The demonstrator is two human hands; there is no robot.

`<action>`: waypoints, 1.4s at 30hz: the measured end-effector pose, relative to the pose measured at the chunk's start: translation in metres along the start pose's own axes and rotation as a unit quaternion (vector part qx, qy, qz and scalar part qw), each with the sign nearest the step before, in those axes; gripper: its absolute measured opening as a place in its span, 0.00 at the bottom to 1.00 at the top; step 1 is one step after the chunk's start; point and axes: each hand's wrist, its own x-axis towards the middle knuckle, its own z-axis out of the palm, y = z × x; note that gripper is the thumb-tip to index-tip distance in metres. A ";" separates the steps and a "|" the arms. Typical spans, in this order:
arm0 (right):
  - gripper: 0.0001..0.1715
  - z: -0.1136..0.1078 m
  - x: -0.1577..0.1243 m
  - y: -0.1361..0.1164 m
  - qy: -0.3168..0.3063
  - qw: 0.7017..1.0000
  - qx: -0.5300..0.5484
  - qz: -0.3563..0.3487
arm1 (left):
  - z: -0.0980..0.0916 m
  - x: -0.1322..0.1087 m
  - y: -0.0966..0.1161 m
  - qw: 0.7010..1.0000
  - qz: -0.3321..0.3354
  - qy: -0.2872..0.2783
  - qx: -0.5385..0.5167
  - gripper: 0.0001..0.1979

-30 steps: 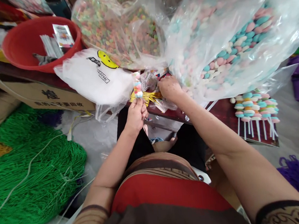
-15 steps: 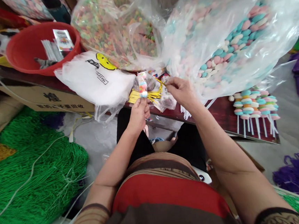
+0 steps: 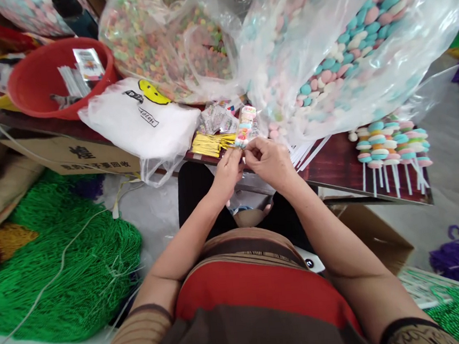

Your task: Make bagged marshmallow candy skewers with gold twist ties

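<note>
Since the earlier frame, the right hand has come over to meet the left hand, and the wrapped candy has shifted toward three o'clock with the left. The candy rises at twelve o'clock from the fingertips, tilted slightly toward one. The left thumb and fingers grasp its lower end. The right thumb and fingers are pinched together just beside that end; what lies between them is too small to tell.

Taking the fingers as the dial's centre, yellow ties lie near at ten o'clock, with clear wrappers at eleven. Farther out, a white bag with a smiley sits at ten, a red basin beyond it. A bag of ring candies stands at eleven, a large bag of pastel candies at two. White sticks and a row of candy skewers lie at three on the table.
</note>
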 end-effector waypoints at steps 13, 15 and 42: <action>0.17 0.002 -0.015 0.010 -0.019 0.921 0.355 0.161 | 0.001 -0.003 -0.001 0.999 0.011 -0.015 -0.033 0.19; 0.21 0.003 -0.017 0.015 -0.025 0.906 0.388 0.165 | -0.002 -0.003 0.000 0.998 -0.008 -0.057 -0.019 0.19; 0.12 0.003 -0.025 0.013 0.086 0.984 0.138 0.075 | 0.003 0.004 -0.011 0.981 0.126 0.044 0.142 0.15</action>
